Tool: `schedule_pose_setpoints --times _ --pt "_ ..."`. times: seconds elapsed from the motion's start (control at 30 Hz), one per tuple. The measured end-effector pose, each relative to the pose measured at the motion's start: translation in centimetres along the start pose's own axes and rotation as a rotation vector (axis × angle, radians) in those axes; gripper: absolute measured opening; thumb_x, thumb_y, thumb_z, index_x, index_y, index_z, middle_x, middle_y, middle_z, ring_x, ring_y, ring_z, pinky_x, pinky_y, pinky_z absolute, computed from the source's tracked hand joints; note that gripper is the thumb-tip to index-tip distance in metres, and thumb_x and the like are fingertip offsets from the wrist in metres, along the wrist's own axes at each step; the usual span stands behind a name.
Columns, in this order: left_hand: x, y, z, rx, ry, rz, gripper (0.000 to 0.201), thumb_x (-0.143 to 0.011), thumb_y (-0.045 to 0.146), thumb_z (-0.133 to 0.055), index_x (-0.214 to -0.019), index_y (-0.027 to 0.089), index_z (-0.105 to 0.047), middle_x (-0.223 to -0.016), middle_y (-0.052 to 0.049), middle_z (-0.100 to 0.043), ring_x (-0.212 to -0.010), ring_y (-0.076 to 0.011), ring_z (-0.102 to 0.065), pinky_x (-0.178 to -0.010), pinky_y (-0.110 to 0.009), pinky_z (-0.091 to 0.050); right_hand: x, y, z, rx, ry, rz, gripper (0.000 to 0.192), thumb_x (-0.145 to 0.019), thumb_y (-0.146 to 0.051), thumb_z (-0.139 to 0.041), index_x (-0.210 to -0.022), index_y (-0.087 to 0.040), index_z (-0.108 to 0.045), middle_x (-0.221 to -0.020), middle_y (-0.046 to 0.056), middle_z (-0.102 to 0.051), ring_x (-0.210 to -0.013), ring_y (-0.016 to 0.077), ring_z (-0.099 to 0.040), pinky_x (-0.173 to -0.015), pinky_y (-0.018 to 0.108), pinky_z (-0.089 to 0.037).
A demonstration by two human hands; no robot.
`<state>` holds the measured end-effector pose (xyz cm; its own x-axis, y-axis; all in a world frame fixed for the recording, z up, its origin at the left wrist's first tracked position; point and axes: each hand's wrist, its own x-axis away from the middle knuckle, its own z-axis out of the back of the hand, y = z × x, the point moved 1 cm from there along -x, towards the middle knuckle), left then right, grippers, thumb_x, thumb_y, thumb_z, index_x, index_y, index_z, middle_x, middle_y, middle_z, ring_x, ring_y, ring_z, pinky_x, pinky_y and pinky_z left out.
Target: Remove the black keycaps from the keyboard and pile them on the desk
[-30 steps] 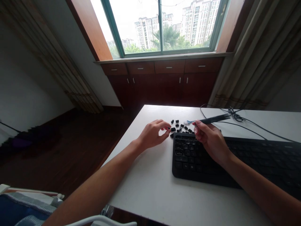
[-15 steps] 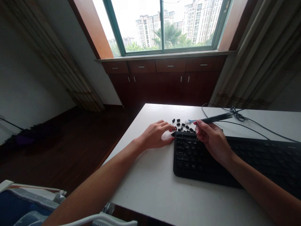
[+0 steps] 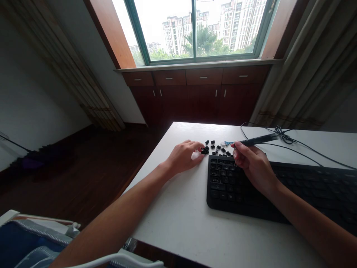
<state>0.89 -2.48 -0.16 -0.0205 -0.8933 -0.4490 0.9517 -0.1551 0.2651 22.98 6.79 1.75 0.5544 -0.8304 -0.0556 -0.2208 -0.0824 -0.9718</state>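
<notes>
My left hand point(image 3: 187, 154) rests on the white table point(image 3: 178, 223) by the keyboard's upper left corner. Its thumb and index finger are apart, with loose black keycaps point(image 3: 205, 150) right at the fingertips. My right hand point(image 3: 252, 163) hovers over the left part of the black keyboard point(image 3: 248, 214). It grips a long, dark brush point(image 3: 259, 139), whose bristled end points right; a thin metal wire shows below the fingers. More black keycaps point(image 3: 219, 148) lie scattered behind the keyboard. Some key positions at its upper left look bare.
A small blue and whitish bristly piece point(image 3: 227, 143) lies by the keycaps. Behind the keyboard a black cable point(image 3: 283, 134) is bundled and runs right. A white chair frame point(image 3: 119, 257) with a blue bag point(image 3: 30, 245) stands at lower left. Dark red cabinets point(image 3: 173, 100) line the window wall.
My left hand has drawn slightly back and up from the keyboard corner; the black keycap at its fingertips now lies among the loose ones. My right hand keeps its grip, nearly still.
</notes>
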Motion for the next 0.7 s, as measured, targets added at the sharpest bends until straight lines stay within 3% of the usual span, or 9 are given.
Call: schedule_pose_setpoints --times 0.43,0.7 --pt "-0.1 -0.4 -0.3 -0.010 0.036 0.022 0.021 -0.089 0.030 -0.066 -0.108 0.022 -0.065 -0.098 -0.003 -0.070 -0.086 -0.0186 -0.065 -0.073 -0.031 -0.052 0.0 0.0 0.0 0.013 -0.006 0.004 0.027 -0.086 -0.045 -0.070 -0.086 -0.018 -0.072 -0.067 0.000 -0.056 -0.059 0.0112 -0.044 -0.052 0.025 -0.034" --pt "0.0 1.5 0.3 0.093 0.049 -0.190 0.017 -0.095 0.029 -0.055 -0.107 0.020 -0.065 -0.097 -0.006 -0.070 -0.088 -0.0183 -0.063 -0.076 -0.032 -0.053 -0.1 0.2 0.1 0.015 -0.017 0.028 0.028 -0.085 -0.046 -0.070 -0.086 -0.018 -0.072 -0.066 0.000 -0.057 -0.057 0.0111 -0.044 -0.050 0.025 -0.033"
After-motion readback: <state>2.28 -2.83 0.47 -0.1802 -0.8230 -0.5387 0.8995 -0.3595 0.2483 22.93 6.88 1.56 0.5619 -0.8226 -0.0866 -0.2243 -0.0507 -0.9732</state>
